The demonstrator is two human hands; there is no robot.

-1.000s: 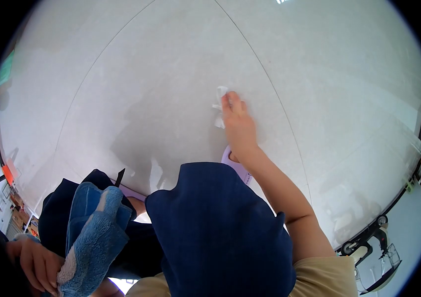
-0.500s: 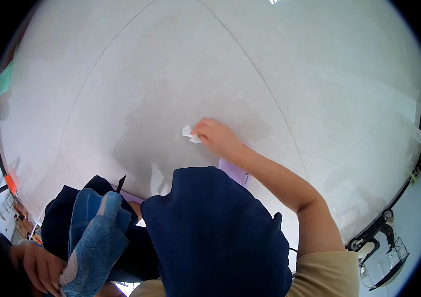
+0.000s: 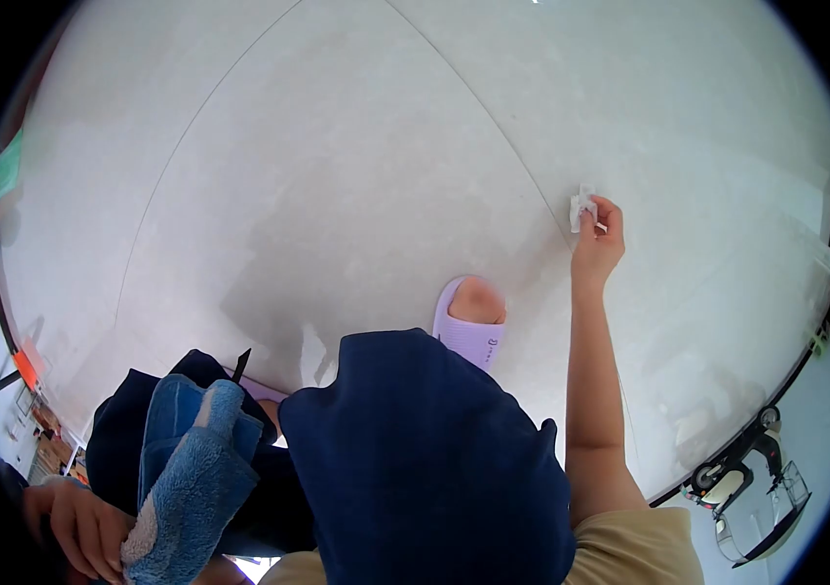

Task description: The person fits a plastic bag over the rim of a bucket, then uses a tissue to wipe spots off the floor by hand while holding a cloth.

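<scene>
My right hand point(image 3: 602, 232) is out over the pale floor, right of centre, its fingers pinched on a crumpled white tissue point(image 3: 583, 207). The tissue is at the floor near a thin joint line. At the lower left my left hand point(image 3: 83, 529) has curled fingers against the end of a blue and white towel point(image 3: 195, 478). That towel lies over my dark blue trouser leg point(image 3: 434, 458); some of the fingertips are hidden. Below and left of the tissue is my foot in a lilac slipper point(image 3: 470, 334).
A toy-like white and black scooter point(image 3: 741, 468) stands by the wall at the lower right. Along the left edge are an orange item point(image 3: 25, 369), a green sheet point(image 3: 5, 171) and shelves with small things point(image 3: 54, 444). The tiled floor point(image 3: 337, 146) spreads ahead.
My right hand has swung right and farther out with the tissue, uncovering the foot in its slipper. The left hand and the towel have hardly moved.
</scene>
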